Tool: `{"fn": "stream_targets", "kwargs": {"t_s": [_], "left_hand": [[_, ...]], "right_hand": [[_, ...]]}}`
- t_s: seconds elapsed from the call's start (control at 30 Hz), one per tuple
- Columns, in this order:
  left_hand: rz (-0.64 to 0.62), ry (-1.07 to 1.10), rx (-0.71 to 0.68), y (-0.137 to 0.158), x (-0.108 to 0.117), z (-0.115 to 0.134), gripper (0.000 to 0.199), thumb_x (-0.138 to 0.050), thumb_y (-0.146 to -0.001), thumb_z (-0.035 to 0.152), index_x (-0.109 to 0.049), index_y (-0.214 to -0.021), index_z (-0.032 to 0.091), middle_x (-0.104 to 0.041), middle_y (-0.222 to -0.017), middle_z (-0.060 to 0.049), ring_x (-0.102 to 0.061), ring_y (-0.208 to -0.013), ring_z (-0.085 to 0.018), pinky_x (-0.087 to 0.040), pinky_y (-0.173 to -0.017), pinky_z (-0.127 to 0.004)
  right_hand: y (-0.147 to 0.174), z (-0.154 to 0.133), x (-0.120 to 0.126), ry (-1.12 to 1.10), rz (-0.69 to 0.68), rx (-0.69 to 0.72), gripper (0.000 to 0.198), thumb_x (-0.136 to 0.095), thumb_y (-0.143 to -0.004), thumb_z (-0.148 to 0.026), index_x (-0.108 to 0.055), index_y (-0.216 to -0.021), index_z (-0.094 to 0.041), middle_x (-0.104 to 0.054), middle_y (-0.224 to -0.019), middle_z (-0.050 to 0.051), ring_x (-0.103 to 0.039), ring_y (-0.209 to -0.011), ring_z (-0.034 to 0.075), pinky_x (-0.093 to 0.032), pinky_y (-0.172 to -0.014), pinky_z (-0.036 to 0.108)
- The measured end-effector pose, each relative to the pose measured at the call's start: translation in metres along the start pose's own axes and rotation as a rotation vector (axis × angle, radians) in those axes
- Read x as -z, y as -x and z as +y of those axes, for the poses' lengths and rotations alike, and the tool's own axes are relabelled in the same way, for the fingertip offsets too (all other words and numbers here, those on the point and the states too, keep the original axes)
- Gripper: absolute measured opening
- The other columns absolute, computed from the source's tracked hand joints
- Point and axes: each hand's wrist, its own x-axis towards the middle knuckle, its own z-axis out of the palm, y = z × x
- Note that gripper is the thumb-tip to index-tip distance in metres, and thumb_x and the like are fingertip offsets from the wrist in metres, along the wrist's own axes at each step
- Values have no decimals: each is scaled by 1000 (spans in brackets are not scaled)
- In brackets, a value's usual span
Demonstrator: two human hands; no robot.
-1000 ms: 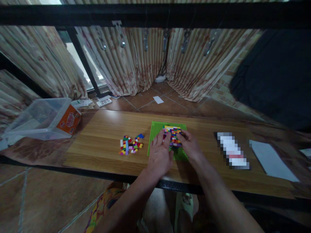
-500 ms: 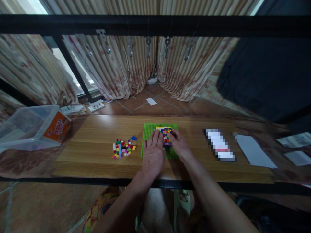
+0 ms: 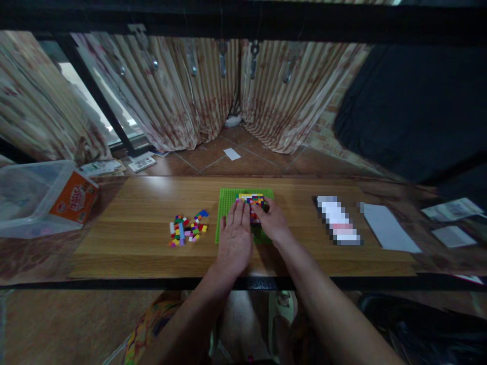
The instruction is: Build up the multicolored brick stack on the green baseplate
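A compact build of multicoloured toy bricks point(image 3: 251, 196) sits on a green studded baseplate point(image 3: 225, 204). My left hand point(image 3: 236, 238) lies over the left part of the build, its fingers stretched out and pressed flat on top, the thumb apart to the side. At the build's right side, my right hand point(image 3: 274, 219) has its fingers bent round the edge and its thumb reaching over the top. Both hands cover much of the build, so its front and lower rows are partly hidden. Left of the baseplate, several loose bricks point(image 3: 181, 231) lie in a scattered pile.
All this rests on a wooden table point(image 3: 125, 253). A phone-like object with a blurred screen point(image 3: 337, 220) and a white sheet point(image 3: 390, 228) lie to the right. Beyond the table's left end stands a clear plastic bin point(image 3: 34, 203). A dark metal bar point(image 3: 243, 20) crosses above.
The camera view has shifted slightly, so everything appears a little further left and higher. My right thumb has moved further over the build; my left hand stays flat on it.
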Motion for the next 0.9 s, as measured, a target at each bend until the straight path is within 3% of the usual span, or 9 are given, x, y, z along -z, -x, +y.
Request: {"fn": "stream_targets", "kwargs": {"t_s": [0.47,0.63,0.9], "left_hand": [[-38,-12,7,-5,9,2,70,-51,-81,11,-33,-149,12,-33,-159,-17,-27,-148,-28,-27,-117,-53],[-38,32,13,-5,11,4,73,-56,-78,12,-34,-147,9,-34,-158,-18,-28,-147,-30,-27,-117,-54],[36,118,-3,-6,7,1,60,-52,-83,15,-42,-142,6,-41,-154,-18,-35,-142,-32,-31,-117,-51]], "right_hand": [[1,-3,0,6,1,-26,56,-63,-79,-45,-60,-124,-12,-72,-110,17,-68,-103,30,-51,-94,45],[-1,3,1,-1,12,-15,57,-65,-76,-50,-63,-121,-16,-73,-108,14,-68,-103,29,-50,-95,46],[-4,17,5,-126,-64,-42,59,-69,-72,-58,-66,-115,-17,-75,-103,11,-70,-92,26,-53,-87,44]]}}
